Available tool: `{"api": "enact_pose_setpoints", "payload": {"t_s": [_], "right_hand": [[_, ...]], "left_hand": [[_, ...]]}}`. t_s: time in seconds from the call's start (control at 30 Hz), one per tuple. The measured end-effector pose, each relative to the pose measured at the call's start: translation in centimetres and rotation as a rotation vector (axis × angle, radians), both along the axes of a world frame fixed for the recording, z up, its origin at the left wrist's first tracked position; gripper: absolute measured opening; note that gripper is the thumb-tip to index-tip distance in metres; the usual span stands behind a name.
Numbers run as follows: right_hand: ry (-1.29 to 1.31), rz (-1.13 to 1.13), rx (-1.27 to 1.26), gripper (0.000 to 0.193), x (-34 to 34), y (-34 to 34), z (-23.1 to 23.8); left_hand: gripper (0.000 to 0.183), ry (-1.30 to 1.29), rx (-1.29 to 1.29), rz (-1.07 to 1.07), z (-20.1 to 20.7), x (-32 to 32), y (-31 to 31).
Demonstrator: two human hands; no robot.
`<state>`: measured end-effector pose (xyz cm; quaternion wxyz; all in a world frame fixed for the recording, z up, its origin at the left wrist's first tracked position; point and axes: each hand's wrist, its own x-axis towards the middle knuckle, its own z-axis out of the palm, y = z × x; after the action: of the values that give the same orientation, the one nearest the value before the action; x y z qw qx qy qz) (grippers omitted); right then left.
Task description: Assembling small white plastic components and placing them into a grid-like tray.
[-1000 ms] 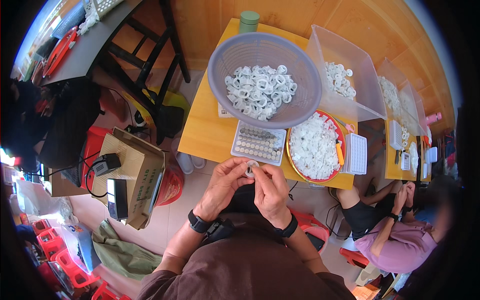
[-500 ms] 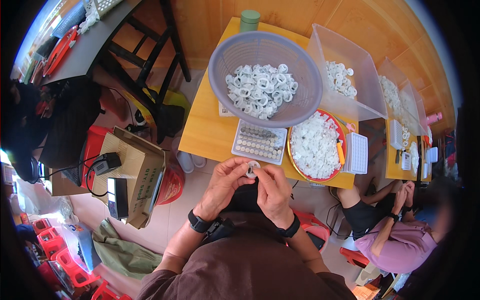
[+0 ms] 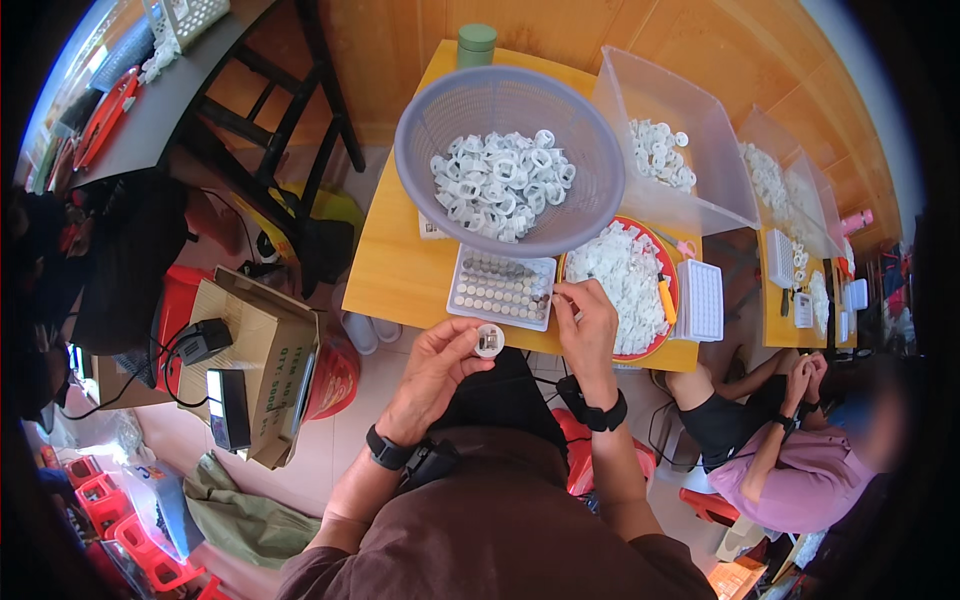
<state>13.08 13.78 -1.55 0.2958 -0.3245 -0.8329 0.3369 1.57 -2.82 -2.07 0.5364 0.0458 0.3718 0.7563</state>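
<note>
My left hand (image 3: 440, 372) pinches a small round white plastic housing (image 3: 490, 341) between thumb and fingers, with metal pieces showing in its hollow. Over the right edge of a white tray (image 3: 503, 314) my right hand (image 3: 592, 325) has thumb and index finger together; whatever is between them is too small to make out. Rows of silvery button cells (image 3: 497, 283) fill that tray. Just behind it stands a grey-purple plastic basket (image 3: 410, 165) heaped with white ring-shaped parts (image 3: 505, 180). To the right of my right hand, a red-rimmed round tray (image 3: 672, 290) holds a pile of small white pieces (image 3: 618, 275).
A clear bin (image 3: 715, 150) with white parts and a green canister (image 3: 476, 45) stand on the wooden table (image 3: 385, 270). A white gridded tray (image 3: 700, 300) lies at its right end. An open carton (image 3: 285, 370) is left of me. A person in pink (image 3: 790, 480) sits at right.
My right hand has left the white housing and moved right and forward to the button-cell tray. My left hand keeps the housing, now turned with its hollow showing. The whole view has shifted slightly.
</note>
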Motion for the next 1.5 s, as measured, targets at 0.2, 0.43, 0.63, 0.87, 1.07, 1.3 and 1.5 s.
{"api": "enact_pose_setpoints", "payload": {"t_s": [0.2, 0.43, 0.63, 0.87, 1.07, 1.3, 1.5], "right_hand": [[-0.151, 0.023, 0.054, 0.012, -0.4, 0.4, -0.9], [-0.146, 0.050, 0.069, 0.007, -0.6, 0.6, -0.7], [0.012, 0.044, -0.211, 0.008, 0.2, -1.5, 2.6], [0.173, 0.213, -0.059, 0.012, -0.4, -5.4, 3.4], [0.212, 0.193, 0.078, 0.014, -0.5, -6.0, 2.4], [0.251, 0.195, 0.005, 0.016, -0.3, -6.0, 2.2], [0.219, 0.215, 0.110, 0.016, -0.3, -5.8, 2.2]], "left_hand": [[0.020, -0.001, -0.005, 0.013, 0.3, 0.1, 0.0], [0.018, -0.004, -0.026, 0.026, 0.5, 0.1, 0.1], [0.019, -0.002, -0.029, -0.009, 0.5, 0.3, 0.2], [0.019, 0.032, -0.026, -0.023, 1.1, 0.5, 0.5], [0.018, 0.070, -0.032, -0.013, 0.8, 0.6, 0.2], [0.017, 0.069, -0.020, -0.006, 0.7, 0.7, 0.1], [0.017, 0.065, -0.015, 0.003, 0.8, 0.7, 0.2]]}}
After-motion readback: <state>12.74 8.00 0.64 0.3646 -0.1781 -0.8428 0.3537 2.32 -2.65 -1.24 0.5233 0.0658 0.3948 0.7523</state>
